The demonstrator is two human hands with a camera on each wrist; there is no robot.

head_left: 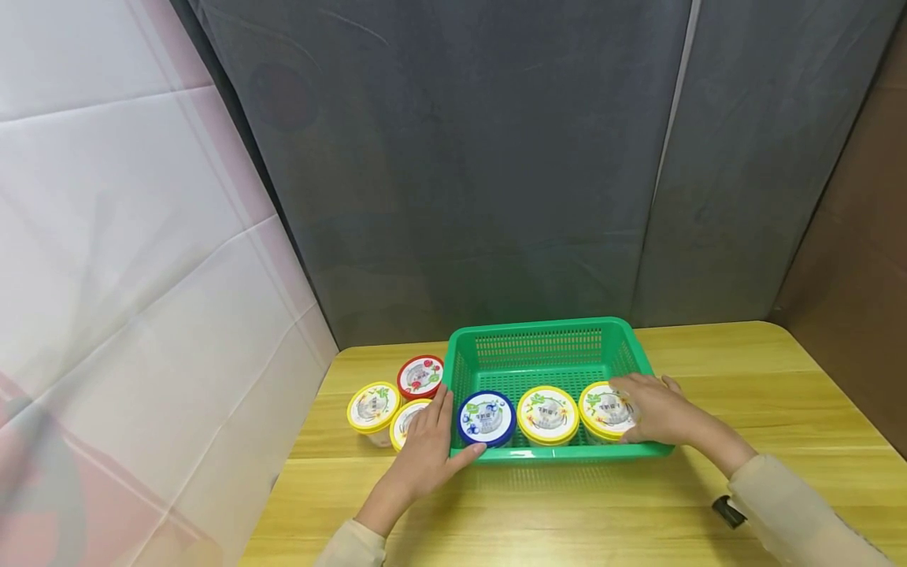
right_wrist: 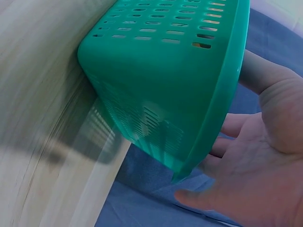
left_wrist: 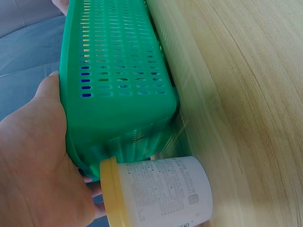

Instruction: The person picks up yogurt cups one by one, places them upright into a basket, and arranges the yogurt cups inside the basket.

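Observation:
A green plastic basket (head_left: pixel 538 454) stands on the table with three lidded tubs in a row along its front side. The left one has a blue lid (head_left: pixel 486 419); beside it is a yellow-lidded tub (head_left: pixel 548 415). My right hand (head_left: pixel 657 411) reaches over the right rim and grips the rightmost yellow-lidded tub (head_left: pixel 602 409), thumb toward the front. That hold is hidden by the basket wall in the right wrist view. My left hand (head_left: pixel 423 455) rests at the basket's front left corner, fingers straight along the left rim and thumb spread over the front rim.
Left of the basket stand a red-lidded tub (head_left: pixel 420 376), a yellow-lidded tub (head_left: pixel 373 406) and another yellow-lidded tub (head_left: pixel 401 429) partly behind my left hand. A dark curtain (head_left: pixel 460 173) hangs behind the wooden table (head_left: pixel 538 520). A small black object (head_left: pixel 727 512) shows by the right sleeve.

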